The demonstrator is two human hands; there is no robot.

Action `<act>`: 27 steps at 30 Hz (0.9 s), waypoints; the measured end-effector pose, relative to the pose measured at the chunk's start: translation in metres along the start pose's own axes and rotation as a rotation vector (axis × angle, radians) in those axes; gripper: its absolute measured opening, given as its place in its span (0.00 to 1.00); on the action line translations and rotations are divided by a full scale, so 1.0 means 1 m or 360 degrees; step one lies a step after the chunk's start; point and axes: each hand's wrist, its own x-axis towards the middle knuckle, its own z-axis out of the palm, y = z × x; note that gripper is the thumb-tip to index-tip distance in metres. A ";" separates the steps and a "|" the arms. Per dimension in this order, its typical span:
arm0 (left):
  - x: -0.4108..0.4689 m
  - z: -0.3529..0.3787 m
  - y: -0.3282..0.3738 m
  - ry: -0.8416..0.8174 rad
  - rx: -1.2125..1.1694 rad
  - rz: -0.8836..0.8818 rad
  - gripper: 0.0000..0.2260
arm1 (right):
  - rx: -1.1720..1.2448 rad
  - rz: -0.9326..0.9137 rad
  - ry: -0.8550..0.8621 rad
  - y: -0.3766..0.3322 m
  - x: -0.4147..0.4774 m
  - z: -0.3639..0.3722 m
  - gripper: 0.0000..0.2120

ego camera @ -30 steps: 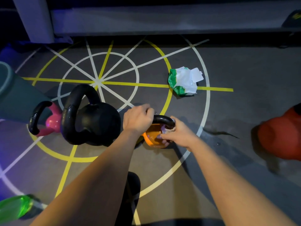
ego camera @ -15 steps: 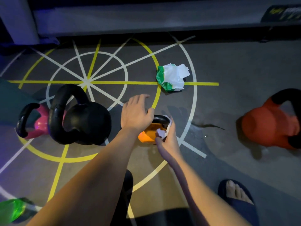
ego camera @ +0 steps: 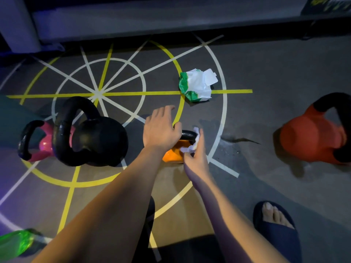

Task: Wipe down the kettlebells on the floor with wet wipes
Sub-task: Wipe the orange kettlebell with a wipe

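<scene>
A small orange kettlebell (ego camera: 171, 155) with a black handle (ego camera: 188, 134) stands on the floor in the middle. My left hand (ego camera: 161, 128) rests on the left end of the handle, fingers stretched forward and thumb against the handle. My right hand (ego camera: 195, 159) pinches a crumpled white wet wipe (ego camera: 192, 145) and holds it against the right side of the handle and the top of the body. To the left stands a large black kettlebell (ego camera: 95, 138), with a pink one (ego camera: 44, 147) behind it. A red kettlebell (ego camera: 313, 137) stands at the right.
An open green-and-white wet wipes pack (ego camera: 195, 86) lies beyond the orange kettlebell on the floor lines. My foot in a dark slipper (ego camera: 277, 224) is at the lower right. A green object (ego camera: 15, 242) sits at the lower left, a teal shape (ego camera: 11, 118) at the left edge.
My left hand let go its curled grip on the handle and its fingers straightened. My right hand turned and slid the wipe from the body up to the handle's right side.
</scene>
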 end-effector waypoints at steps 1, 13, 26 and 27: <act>0.000 0.001 0.000 0.0001 -0.0004 0.0000 0.24 | -0.0029 -0.0033 -0.0005 -0.003 0.000 -0.002 0.40; 0.002 -0.001 -0.006 0.0044 -0.0125 0.0000 0.23 | -0.0070 -0.0054 -0.0090 -0.009 0.005 -0.013 0.38; -0.001 -0.002 -0.004 0.0054 -0.0314 -0.0104 0.22 | -0.0533 -0.0511 -0.0063 -0.029 0.006 0.007 0.39; 0.000 -0.003 -0.004 0.0065 -0.0358 -0.0123 0.22 | -0.0577 -0.0579 -0.0102 -0.033 0.007 0.011 0.39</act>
